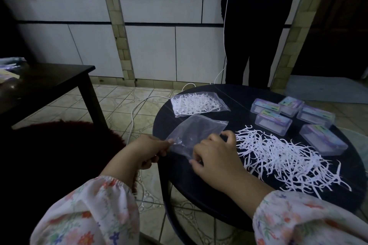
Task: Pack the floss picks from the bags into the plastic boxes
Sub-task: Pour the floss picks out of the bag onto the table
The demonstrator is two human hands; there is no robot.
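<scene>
So progress-wise, I'd say I'm barely past the setup. One clear, flat plastic zip bag (196, 132) looks empty now, and its white floss picks sit in a big loose pile (286, 157) on the round black table (179, 173), right beside my right hand (215, 157). My left hand (148, 150) pinches the near corner of that empty bag at the table's edge, and my right hand has its fingers curled down onto the bag's right side, gripping it as far as I can tell.

Still to do: basically all the actual packing. The second clear bag (197, 104) at the far side is full of picks and looks unopened. The five small clear plastic boxes with purple labels (273, 120) are clustered on the right, lids apparently all on, and I can't spot a single pick from the pile in any of them.

Hard to make out: the room's dim, so what's inside the boxes is murky. My right fingertips are hidden behind the bag, and the pile's near edge partly disappears behind my floral sleeve (310, 221).
</scene>
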